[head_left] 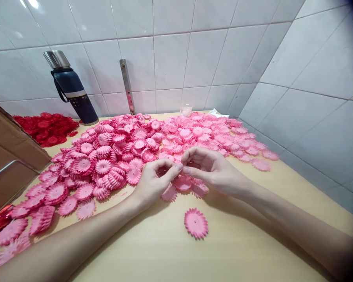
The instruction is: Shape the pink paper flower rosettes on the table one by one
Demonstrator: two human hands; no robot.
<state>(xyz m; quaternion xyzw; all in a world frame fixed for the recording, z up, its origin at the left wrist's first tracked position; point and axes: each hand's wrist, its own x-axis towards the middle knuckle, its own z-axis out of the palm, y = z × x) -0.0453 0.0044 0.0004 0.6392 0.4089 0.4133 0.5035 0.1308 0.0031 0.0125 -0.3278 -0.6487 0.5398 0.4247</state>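
My left hand (154, 178) and my right hand (213, 168) meet fingertip to fingertip above the table, both closed in a pinch. Whatever lies between the fingertips is too small or hidden to make out. Just below and behind them are a few pink scalloped flower-shaped discs (199, 189), partly covered by the hands. One pink flower-shaped disc (195, 222) with a small dark centre hole lies alone on the table in front of my right hand. Behind the hands spreads a large heap of pink petal discs (102, 166), darker on the left and paler on the right.
A dark blue flask (76, 94) with a steel cap stands by the tiled wall (176, 58). Red petal discs (47, 127) lie beside a cardboard box (10, 160) at left. A small clear cup (186, 109) stands behind the heap on the wooden table (153, 250).
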